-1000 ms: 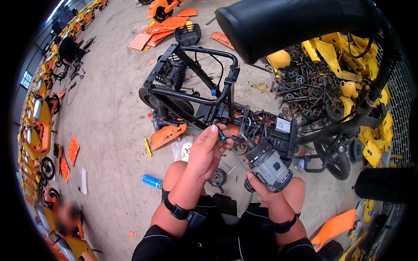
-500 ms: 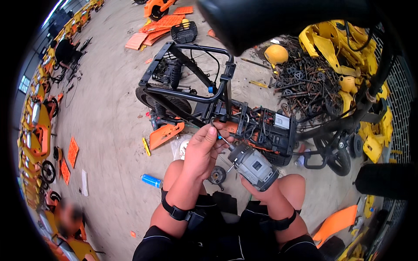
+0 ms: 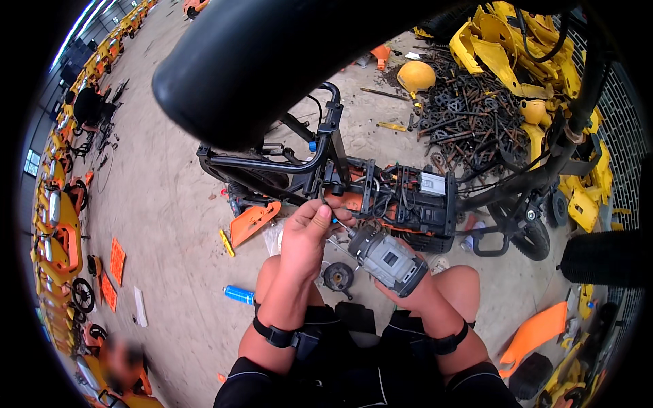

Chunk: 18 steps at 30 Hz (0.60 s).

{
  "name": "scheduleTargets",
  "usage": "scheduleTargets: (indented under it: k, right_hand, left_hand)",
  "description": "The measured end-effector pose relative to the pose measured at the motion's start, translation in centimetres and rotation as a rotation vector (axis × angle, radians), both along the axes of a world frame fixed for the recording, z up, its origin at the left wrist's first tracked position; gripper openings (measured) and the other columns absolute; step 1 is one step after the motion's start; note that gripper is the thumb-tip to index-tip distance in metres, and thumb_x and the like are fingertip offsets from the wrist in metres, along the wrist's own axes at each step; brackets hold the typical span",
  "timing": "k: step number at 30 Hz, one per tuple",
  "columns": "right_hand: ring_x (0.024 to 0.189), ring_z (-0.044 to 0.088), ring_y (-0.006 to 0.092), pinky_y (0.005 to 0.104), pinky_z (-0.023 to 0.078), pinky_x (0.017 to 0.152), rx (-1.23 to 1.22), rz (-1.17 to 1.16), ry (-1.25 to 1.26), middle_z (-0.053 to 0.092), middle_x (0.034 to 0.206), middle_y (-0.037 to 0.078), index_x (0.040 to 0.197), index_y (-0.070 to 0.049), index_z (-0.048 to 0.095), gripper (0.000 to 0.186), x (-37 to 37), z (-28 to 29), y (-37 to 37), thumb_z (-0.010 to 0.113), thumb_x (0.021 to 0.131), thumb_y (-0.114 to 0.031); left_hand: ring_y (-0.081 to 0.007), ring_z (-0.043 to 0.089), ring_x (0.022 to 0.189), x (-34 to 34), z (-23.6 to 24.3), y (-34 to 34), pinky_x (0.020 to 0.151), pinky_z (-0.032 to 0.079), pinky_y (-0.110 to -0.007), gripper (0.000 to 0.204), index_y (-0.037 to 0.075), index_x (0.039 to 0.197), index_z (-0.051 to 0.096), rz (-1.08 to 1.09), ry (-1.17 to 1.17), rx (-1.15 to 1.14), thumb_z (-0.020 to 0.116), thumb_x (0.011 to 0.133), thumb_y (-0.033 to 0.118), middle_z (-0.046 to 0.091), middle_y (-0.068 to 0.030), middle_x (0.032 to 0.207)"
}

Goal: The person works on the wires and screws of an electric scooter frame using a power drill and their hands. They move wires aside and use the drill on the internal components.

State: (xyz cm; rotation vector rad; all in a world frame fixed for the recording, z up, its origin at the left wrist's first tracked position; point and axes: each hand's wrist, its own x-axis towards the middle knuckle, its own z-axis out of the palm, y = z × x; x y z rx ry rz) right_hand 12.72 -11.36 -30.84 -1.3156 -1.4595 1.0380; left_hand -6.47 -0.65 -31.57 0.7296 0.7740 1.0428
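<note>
My right hand [image 3: 416, 285] grips a grey and black cordless power driver [image 3: 388, 260], its thin bit pointing up and left toward my other hand. My left hand [image 3: 306, 234] is closed, thumb against fingers, on what looks like a thin black cable [image 3: 322, 193]. A small blue piece [image 3: 334, 219] shows at its fingertips, by the bit's end. Both hands are just in front of a stripped scooter frame [image 3: 299, 166] with black tubing. Beside them lies the frame's open middle, with wiring and a black box [image 3: 432, 211]. Exactly how the bit meets the blue piece is hidden.
A black handlebar grip [image 3: 224, 75] hangs close overhead. Below my hands lies a round metal part [image 3: 338, 277]; a blue can [image 3: 239, 294] is further left. Dark metal parts [image 3: 469, 122] and yellow panels [image 3: 496, 47] are heaped at far right. Another person [image 3: 88, 105] is at far left.
The view has shifted, so the handlebar grip now covers more of the scooter's rear. My hands and the driver keep nearly the same pose, slightly further left in the picture.
</note>
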Motion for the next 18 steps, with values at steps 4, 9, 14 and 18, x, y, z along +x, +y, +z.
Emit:
scheduleTargets:
  k: [4, 9, 14, 18]
  right_hand:
    - [0.1, 0.068, 0.029, 0.0376, 0.052, 0.093, -0.007, 0.025, -0.042, 0.069, 0.109, 0.012, 0.127, 0.0, 0.055, 0.058, 0.3, -0.2, 0.6, 0.079, 0.075, -0.014]
    - [0.106, 0.066, 0.0309, 0.0388, 0.051, 0.095, 0.026, 0.006, -0.068, 0.068, 0.114, 0.014, 0.127, 0.0, 0.056, 0.058, 0.3, -0.4, 0.6, 0.078, 0.075, -0.012]
    - [0.108, 0.065, 0.0177, 0.0325, 0.05, 0.094, 0.063, 0.041, -0.141, 0.066, 0.118, 0.011, 0.137, 0.001, 0.048, 0.076, 0.7, -1.1, 0.9, 0.08, 0.069, -0.005]
    - [0.108, 0.065, 0.0184, 0.0335, 0.051, 0.094, 0.086, 0.016, -0.183, 0.067, 0.118, 0.012, 0.137, 0.001, 0.048, 0.074, 0.8, -1.3, 1.0, 0.08, 0.071, -0.005]
  left_hand:
    - [-0.0282, 0.069, 0.093, 0.6, -0.3, 0.3, 0.088, 0.054, -0.039, 0.026, 0.0, 0.113, 0.061, 0.017, -0.019, 0.0, 0.056, 0.102, 0.022, 0.07, -0.0122, 0.098]
    - [-0.0283, 0.069, 0.095, 0.6, 0.1, 0.4, 0.088, 0.054, -0.04, 0.025, 0.0, 0.112, 0.061, 0.027, -0.038, -0.008, 0.055, 0.103, 0.022, 0.07, -0.0125, 0.098]
    - [-0.0279, 0.068, 0.097, 1.1, 0.0, 0.3, 0.089, 0.053, -0.039, 0.026, 0.0, 0.113, 0.06, 0.024, -0.02, 0.033, 0.054, 0.103, 0.023, 0.07, -0.0129, 0.101]
    - [-0.0259, 0.068, 0.099, 1.1, 0.6, 0.9, 0.089, 0.053, -0.038, 0.026, 0.002, 0.115, 0.06, 0.131, 0.01, -0.023, 0.055, 0.103, 0.024, 0.07, -0.0116, 0.104]
